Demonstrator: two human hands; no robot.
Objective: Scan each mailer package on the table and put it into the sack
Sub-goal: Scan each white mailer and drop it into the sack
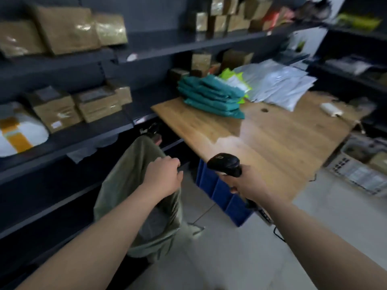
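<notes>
An olive-green sack (127, 185) stands on the floor between the shelving and the wooden table (272, 143). My left hand (162, 176) grips the sack's rim. My right hand (244, 184) holds a black barcode scanner (226, 163) by its handle, near the table's front corner. At the table's far end lies a stack of teal mailer packages (209, 97). Beside it sit yellow-green mailers (234, 78) and a spread of silvery-white mailers (278, 82).
Dark shelving (83, 132) with taped cardboard boxes runs along the left. A blue crate (222, 195) sits under the table. A small white device (332, 109) lies on the table's right side. Boxes clutter the floor at right; pale floor lies in front.
</notes>
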